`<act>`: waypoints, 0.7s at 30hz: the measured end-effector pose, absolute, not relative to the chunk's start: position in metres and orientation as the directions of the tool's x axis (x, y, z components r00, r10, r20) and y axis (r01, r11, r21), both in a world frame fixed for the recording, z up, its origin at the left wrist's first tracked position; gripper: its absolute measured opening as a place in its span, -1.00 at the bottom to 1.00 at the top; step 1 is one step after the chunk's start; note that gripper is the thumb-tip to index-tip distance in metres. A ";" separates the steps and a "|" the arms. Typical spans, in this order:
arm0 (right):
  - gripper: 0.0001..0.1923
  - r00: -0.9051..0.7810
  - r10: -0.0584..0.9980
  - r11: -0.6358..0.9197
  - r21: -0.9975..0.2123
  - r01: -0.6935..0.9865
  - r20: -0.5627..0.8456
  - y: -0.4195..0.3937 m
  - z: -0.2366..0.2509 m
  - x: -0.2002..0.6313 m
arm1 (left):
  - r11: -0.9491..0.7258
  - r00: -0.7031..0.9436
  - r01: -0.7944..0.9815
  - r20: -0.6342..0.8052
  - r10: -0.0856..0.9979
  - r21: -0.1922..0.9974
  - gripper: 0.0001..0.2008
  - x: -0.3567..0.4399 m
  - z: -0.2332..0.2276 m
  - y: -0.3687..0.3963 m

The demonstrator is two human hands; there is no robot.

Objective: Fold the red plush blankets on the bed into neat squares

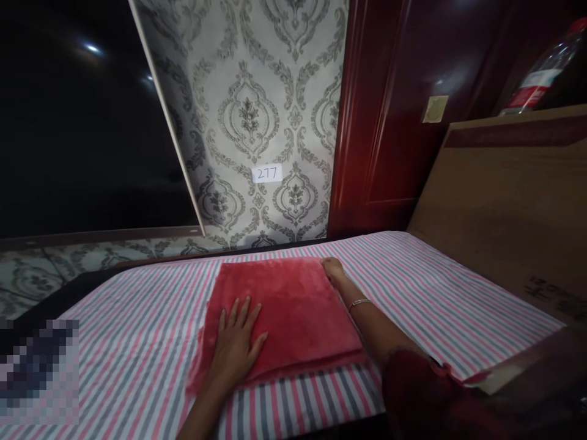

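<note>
A folded red plush blanket (pixel 293 305) lies flat on a bed covered with a pink, grey and white striped sheet (pixel 137 342). My left hand (pixel 236 342) rests palm down on the blanket's near left part, fingers spread. My right hand (pixel 332 269) reaches to the blanket's far right corner and touches or pinches its edge; the fingers are partly hidden. A thin bracelet sits on my right wrist, and a dark red sleeve covers the upper arm.
A wooden headboard (pixel 504 208) stands to the right, with a plastic bottle (pixel 541 73) on its top ledge. Behind the bed are patterned wallpaper with a small label reading 277 (pixel 266 173), a dark red door (pixel 403 110) and a dark window (pixel 82 122).
</note>
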State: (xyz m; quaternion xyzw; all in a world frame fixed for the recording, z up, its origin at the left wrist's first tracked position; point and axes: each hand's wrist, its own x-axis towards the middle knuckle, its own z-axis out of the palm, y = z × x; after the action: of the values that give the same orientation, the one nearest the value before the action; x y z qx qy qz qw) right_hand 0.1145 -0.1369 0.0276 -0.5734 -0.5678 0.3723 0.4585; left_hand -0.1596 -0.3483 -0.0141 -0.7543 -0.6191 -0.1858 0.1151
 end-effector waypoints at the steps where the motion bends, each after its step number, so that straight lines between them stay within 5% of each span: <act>1: -0.60 0.078 0.990 0.082 -0.932 0.354 0.117 -0.142 0.028 0.115 | -0.208 0.163 0.976 0.429 0.888 0.059 -0.43 -0.160 -0.015 -0.348; 7: -0.34 -0.175 0.926 0.366 -0.678 0.637 0.335 -0.213 0.000 0.108 | -0.187 0.136 0.979 0.426 0.894 0.080 -0.43 -0.154 -0.010 -0.349; 11: -0.33 -0.291 0.909 0.405 -0.458 0.791 0.299 -0.253 -0.029 0.113 | -0.137 0.097 0.988 0.390 0.916 0.077 -0.42 -0.148 -0.001 -0.351; 18: -0.30 -0.289 0.918 0.394 -0.563 0.726 0.271 -0.247 -0.040 0.128 | 0.028 -0.039 0.999 0.316 0.948 0.040 -0.42 -0.170 0.012 -0.367; 21: -0.31 -0.279 0.922 0.386 -0.671 0.632 0.267 -0.255 -0.052 0.143 | 0.119 -0.157 0.983 0.295 0.943 0.143 -0.37 -0.195 0.008 -0.378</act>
State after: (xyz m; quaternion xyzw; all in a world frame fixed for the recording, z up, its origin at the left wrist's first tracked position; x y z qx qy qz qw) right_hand 0.1433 -0.2547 -0.0524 -0.5063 -0.7676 0.2247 0.3224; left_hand -0.1948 -0.3783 0.0078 -0.6458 -0.7452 -0.1525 0.0655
